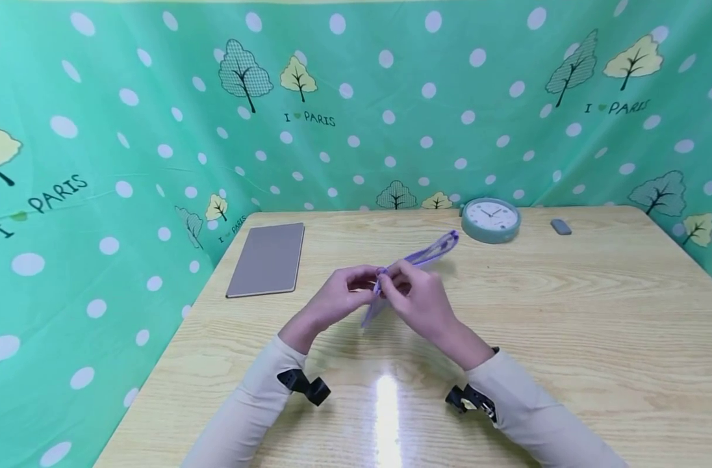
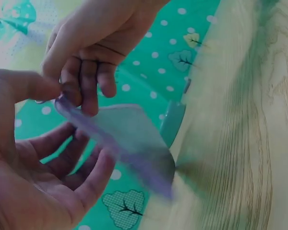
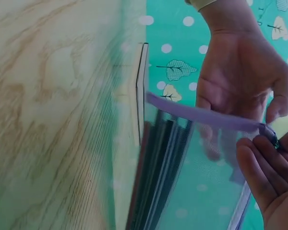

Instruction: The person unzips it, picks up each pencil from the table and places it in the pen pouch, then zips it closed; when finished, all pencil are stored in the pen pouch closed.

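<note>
A see-through mesh zipper pouch (image 1: 432, 252) with purple trim is held up over the table between both hands. Dark, slim sticks like pens or pencils (image 3: 165, 163) show through its mesh in the right wrist view. With thumb and fingertips, my right hand (image 1: 417, 296) pinches the pouch's upper corner, at the end of the purple zipper edge (image 3: 206, 116). My left hand (image 1: 347, 292) grips that same corner from the other side, its thumb at the edge and its other fingers (image 2: 93, 175) curved behind the pouch. The fingertips hide the corner itself.
A grey notebook (image 1: 266, 260) lies at the table's back left. Toward the back, right of the pouch, is a round green clock (image 1: 491, 220), with a small grey oblong object (image 1: 560, 226) farther right. A green dotted curtain (image 1: 385, 84) hangs behind the wooden table (image 1: 596, 312).
</note>
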The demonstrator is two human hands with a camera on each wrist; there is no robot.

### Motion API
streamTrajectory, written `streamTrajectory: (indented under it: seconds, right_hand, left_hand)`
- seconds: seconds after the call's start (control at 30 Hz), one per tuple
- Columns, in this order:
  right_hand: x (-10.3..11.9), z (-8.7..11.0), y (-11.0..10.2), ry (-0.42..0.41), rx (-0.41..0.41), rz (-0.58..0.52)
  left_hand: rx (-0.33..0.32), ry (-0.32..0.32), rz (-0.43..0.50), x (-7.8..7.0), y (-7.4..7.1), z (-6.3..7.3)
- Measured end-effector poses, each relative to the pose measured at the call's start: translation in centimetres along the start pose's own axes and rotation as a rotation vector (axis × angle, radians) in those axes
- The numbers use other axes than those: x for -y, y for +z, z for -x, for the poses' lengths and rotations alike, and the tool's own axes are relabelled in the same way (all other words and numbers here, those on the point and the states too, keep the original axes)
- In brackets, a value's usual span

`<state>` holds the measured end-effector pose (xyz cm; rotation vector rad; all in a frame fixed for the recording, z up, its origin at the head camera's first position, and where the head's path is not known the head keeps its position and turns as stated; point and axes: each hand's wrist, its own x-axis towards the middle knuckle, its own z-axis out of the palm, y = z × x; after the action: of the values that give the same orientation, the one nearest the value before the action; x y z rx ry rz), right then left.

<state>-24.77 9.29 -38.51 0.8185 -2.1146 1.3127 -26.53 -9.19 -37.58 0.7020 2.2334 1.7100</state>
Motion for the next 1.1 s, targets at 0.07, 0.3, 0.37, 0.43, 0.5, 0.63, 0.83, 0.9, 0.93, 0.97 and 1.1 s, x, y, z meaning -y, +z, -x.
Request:
streamTrajectory:
  seconds: [0.07, 0.3, 0.37, 0.43, 0.5, 0.63, 0.83, 0.9, 0.93, 0.97, 1.1]
  right_hand:
    - [0.0, -0.1, -0.1, 0.031, -0.030, -0.023]
    - [0.2, -0.7, -1.2, 0.275, 0.054, -0.122]
    - [0.1, -1.0, -1.8, 0.357, 0.108, -0.167]
    - [-0.3, -1.3, -2.3, 0.417, 0.154, -0.219]
    - [-0.6, -1.5, -2.7, 0.451, 0.173, -0.260]
    - [-1.1, -1.7, -3.2, 0.477, 0.195, -0.303]
    - [-1.4, -2.1, -4.0, 0.519, 0.216, -0.245]
    - [-1.7, -2.4, -4.7, 0.544, 0.216, -0.203]
    - [-1.9, -2.5, -5.0, 0.552, 0.217, -0.179]
    - [-2.1, -2.6, -5.4, 0.565, 0.218, -0.160]
    - [-3.2, -2.9, -7.1, 0.626, 0.236, -0.094]
  left_hand:
    - [-0.008, 0.036, -0.054, 0.0, 0.1, -0.1]
    - [-0.051, 0.083, -0.146, 0.0, 0.7, -0.1]
    - [-0.049, 0.096, -0.155, 0.0, 0.8, -0.1]
    - [-0.056, 0.105, -0.166, 0.1, 0.9, -0.1]
    - [-0.080, 0.111, -0.179, 0.1, 0.9, -0.1]
    - [-0.142, 0.110, -0.207, 0.2, 0.9, -0.1]
    - [-0.184, 0.089, -0.189, 0.1, 1.0, -0.3]
    - [-0.195, 0.062, -0.146, 0.1, 0.8, -0.3]
    - [-0.204, 0.045, -0.117, 0.1, 0.7, -0.4]
    - [-0.219, 0.022, -0.086, 0.2, 0.5, -0.4]
    - [-0.282, -0.080, 0.041, 0.7, -0.3, -0.7]
